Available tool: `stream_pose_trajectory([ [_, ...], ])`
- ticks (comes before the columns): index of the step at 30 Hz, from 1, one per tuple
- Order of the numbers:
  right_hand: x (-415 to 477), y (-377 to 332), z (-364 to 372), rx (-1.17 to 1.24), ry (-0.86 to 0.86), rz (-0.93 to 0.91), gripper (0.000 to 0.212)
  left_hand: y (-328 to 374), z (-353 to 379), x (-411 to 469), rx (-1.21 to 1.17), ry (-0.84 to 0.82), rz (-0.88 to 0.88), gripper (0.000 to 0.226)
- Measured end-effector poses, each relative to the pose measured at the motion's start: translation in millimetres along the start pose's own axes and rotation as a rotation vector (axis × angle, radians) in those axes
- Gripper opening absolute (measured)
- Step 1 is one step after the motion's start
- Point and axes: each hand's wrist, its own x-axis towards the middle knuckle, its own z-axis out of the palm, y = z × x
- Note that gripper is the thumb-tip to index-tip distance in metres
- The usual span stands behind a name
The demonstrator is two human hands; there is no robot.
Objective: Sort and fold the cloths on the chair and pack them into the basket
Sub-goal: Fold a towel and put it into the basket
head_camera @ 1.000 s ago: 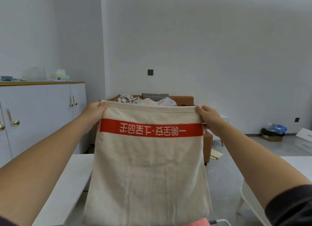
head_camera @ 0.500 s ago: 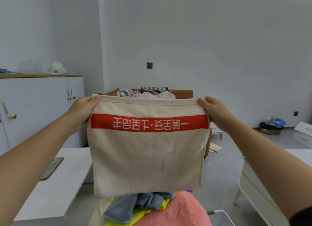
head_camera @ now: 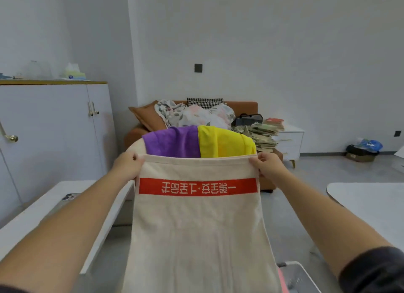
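Holding up a beige cloth (head_camera: 196, 222) by its top hem, the person is letting it hang flat and at full width. The left grip (head_camera: 127, 164) is pinching the corner at 9 o'clock, and the right grip (head_camera: 267, 164) is pinching the corner at 3 o'clock. Both have fingers curled round the fabric. A red band (head_camera: 197, 186) with reversed lettering is running across the cloth just below the hem.

The two corners are being held apart and level, probably so that gravity is pulling out the creases and squaring the edges for a first fold.

At 12 o'clock, beyond the hem, a purple cloth (head_camera: 172, 142) and a yellow cloth (head_camera: 226, 142) are lying side by side and touching over the chair back (head_camera: 136, 142), apparently waiting for their turn. The hanging cloth is hiding the chair seat.

At 5 o'clock a corner of what appears to be the basket (head_camera: 293, 263) is showing on the floor, within easy reach for packing. A phone (head_camera: 70, 197) is lying on the surface (head_camera: 39, 214) at 8 o'clock, apart from the work.
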Motion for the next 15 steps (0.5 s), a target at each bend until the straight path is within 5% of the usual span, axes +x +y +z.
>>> stream_pose_trajectory([
  [4,0,32,10,-0.162,-0.021,-0.016,0.029,-23,19,-10,0.104,-0.024,0.073,0.014],
  [9,-40,59,8,-0.193,0.008,-0.183,0.003,-46,26,-62,0.038,0.059,0.187,0.003],
  [15,-113,90,12,-0.184,0.039,-0.333,0.013,-97,26,-126,0.038,0.076,0.352,0.026],
])
